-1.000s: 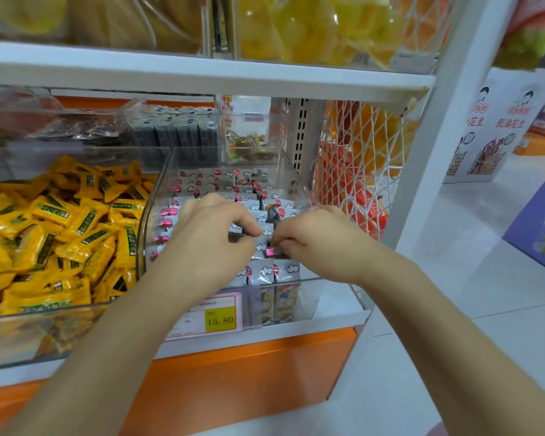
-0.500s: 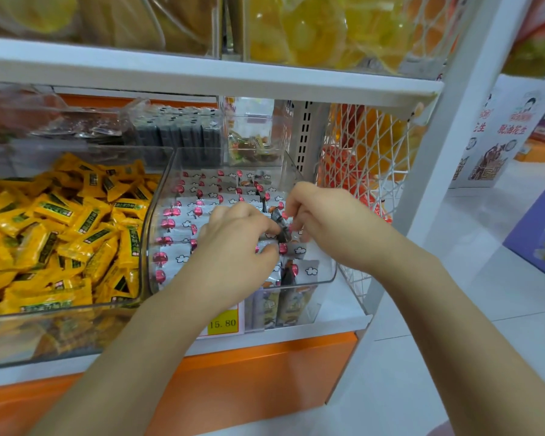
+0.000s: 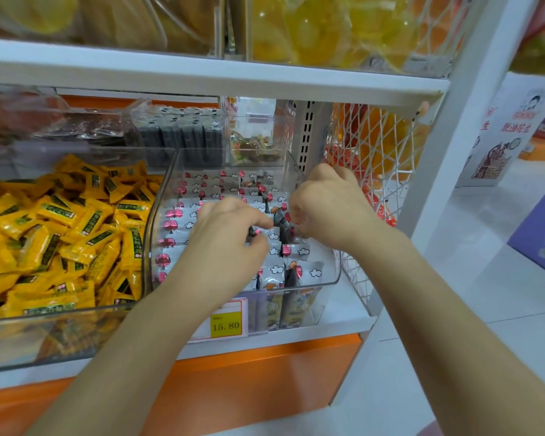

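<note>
Both hands have slid further back into the clear bin [image 3: 334,273] than a second ago, when they were up near its front wall. Now they're about mid-bin.

The right hand [image 3: 324,212] is curled, and its fingertips are pinching the right edge of a dark packet [image 3: 280,223] that stands up out of the rows. The left hand [image 3: 230,228] is curled too, with thumb and forefinger nipped onto the white packets [image 3: 183,215] right under it. The forefinger tip is just touching the dark packet's left side. I can't tell exactly which white one it's got, since the fingers cover it.

So the dark packet is in the bin's right half, between the two hands and sticking up above the neat rows of white packets with red marks.

A yellow price tag [image 3: 226,324] reading 15.80 is on the bin's front wall. Just left of the bin is a heap of yellow packets [image 3: 76,221] in its own clear tub. Behind the bin there's a block of dark grey packs [image 3: 183,133]. A white wire mesh [image 3: 375,158] stands right beside the bin's right wall, a white shelf [image 3: 202,77] runs above the bin, and there's an orange base panel [image 3: 233,372] below it.
</note>
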